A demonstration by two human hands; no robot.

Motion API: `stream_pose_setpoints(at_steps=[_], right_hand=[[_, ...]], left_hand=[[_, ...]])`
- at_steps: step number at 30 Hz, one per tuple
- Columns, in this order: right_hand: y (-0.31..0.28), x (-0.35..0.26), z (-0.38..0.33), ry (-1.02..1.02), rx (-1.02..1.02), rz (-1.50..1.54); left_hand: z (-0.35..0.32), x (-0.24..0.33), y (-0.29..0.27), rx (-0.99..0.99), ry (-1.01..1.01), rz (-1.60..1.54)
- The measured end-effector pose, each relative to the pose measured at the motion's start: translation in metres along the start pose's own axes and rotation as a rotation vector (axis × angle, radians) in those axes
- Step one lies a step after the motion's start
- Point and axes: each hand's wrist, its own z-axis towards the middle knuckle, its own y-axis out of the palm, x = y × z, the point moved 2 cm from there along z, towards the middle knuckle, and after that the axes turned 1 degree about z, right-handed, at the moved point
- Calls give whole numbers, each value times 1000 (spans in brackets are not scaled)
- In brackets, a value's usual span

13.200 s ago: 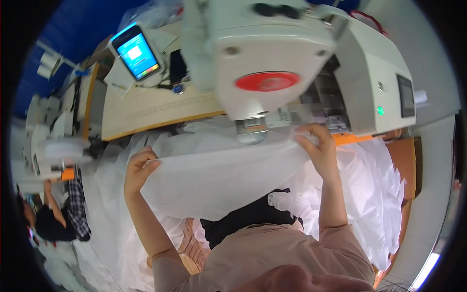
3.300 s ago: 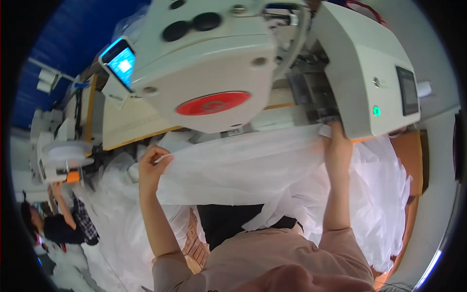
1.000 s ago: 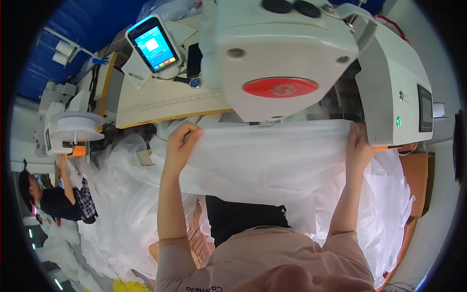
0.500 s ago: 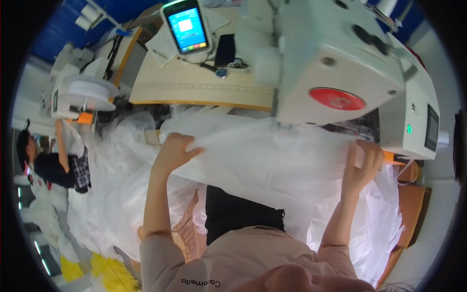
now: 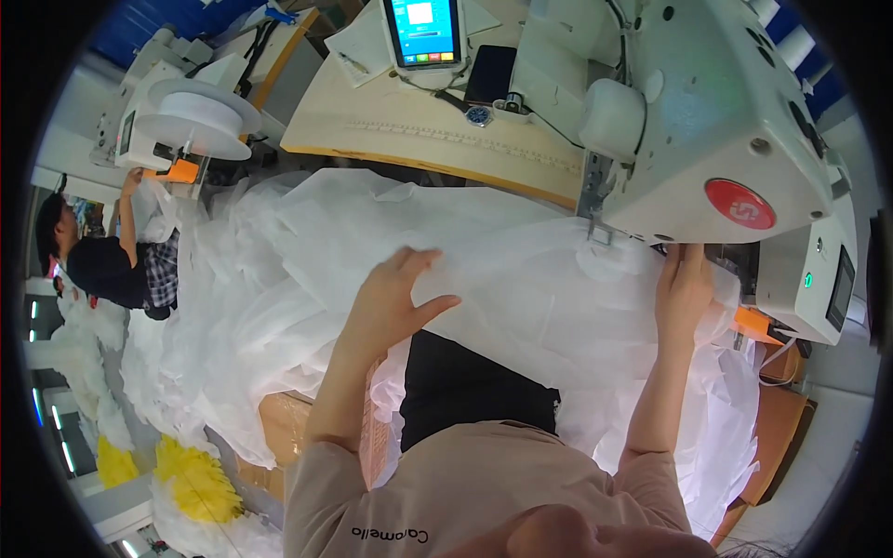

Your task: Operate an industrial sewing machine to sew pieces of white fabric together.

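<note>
A broad sheet of thin white fabric (image 5: 521,251) spreads across my lap and under the head of a white sewing machine (image 5: 707,139). My left hand (image 5: 395,298) hovers over the fabric left of the machine, thumb and fingers apart, holding nothing. Close beneath the machine head, my right hand (image 5: 684,293) keeps its fingers together on the fabric near its right edge. The tips of those fingers are partly hidden by the machine. Beside the needle area, a clear presser part (image 5: 600,237) rests over the fabric.
Behind the fabric, a wooden table (image 5: 372,121) carries a lit touchscreen (image 5: 425,33), a dark phone (image 5: 490,74) and a watch (image 5: 478,115). A co-worker (image 5: 102,251) works at another machine with a white spool (image 5: 195,116) on the left. Cardboard (image 5: 284,428) lies under the fabric heap.
My left hand has let go of the fabric and moved right, towards my body. The fabric, held up before, now lies flatter. My right hand has come in against the machine head.
</note>
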Motion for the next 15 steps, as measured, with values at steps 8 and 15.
stream_pose_setpoints(at_steps=[8, 15], right_hand=[[6, -20, -10, -7, -124, 319], [-12, -19, 1, 9, -71, 496]], left_hand=[[-26, -48, 25, 336, 155, 512], [25, 20, 31, 307, 204, 344]])
